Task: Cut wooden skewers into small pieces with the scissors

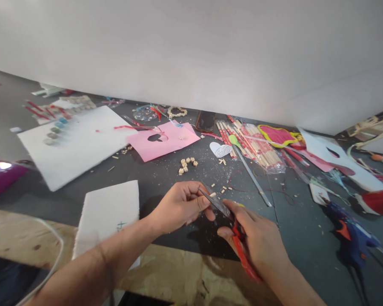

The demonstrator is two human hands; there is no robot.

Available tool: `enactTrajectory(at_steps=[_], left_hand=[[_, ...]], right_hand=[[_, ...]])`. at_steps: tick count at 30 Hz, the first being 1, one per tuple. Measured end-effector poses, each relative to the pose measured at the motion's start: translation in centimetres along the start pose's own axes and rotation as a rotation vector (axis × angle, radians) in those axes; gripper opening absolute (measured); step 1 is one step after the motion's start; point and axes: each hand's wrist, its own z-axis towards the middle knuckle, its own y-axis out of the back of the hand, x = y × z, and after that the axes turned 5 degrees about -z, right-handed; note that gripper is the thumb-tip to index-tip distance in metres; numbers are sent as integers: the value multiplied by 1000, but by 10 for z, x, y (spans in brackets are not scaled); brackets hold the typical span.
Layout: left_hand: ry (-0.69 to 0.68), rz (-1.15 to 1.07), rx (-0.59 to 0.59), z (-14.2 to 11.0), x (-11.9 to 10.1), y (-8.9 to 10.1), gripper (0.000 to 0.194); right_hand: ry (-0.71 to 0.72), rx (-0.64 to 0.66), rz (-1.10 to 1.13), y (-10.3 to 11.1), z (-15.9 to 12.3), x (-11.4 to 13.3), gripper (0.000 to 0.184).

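My right hand (pixel 258 242) grips red-handled scissors (pixel 232 231), whose blades point up and left toward my left hand. My left hand (pixel 181 206) is closed in a pinch right at the blade tips, holding a small piece that I cannot make out. Both hands hover low over the dark mat (pixel 166 178) near its front edge. Tiny tan cut bits (pixel 187 165) lie scattered on the mat just beyond the hands.
A pink paper (pixel 162 142) with a cut-out, a white paper heart (pixel 220 149), a pack of wooden sticks (pixel 255 146), a phone (pixel 206 121), a white board (pixel 76 140), white foam (pixel 107 214) and a blue glue gun (pixel 351 238) surround the hands. A white wall rises behind.
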Motion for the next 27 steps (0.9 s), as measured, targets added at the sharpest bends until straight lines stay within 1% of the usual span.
enactTrajectory(at_steps=[4,9,13,16,19,22,24,27], left_hand=[[-34,97,-57,0,0,-4,23],[-134,226,-131,0,4,-4,20],[-155,260,-129,0,4,-1,23],[-124,241,-102,0,0,1,22],[-38,157,-50,0,-4,2,23],[37,69,-8,0,-5,4,27],[50,39,-7,0,-4,4,28],[25,36,-27,1,-1,2,27]], right_hand=[[-6,-6,-16,-2,-2,2,38],[-35,-18,-21,-2,0,1,38],[-43,7,-6,-1,2,1,42],[-37,33,8,0,2,1,45],[-34,46,9,1,1,1,46],[-25,30,2,2,2,1,47],[-16,15,2,1,1,0,47],[-7,-3,-4,0,-1,0,45]])
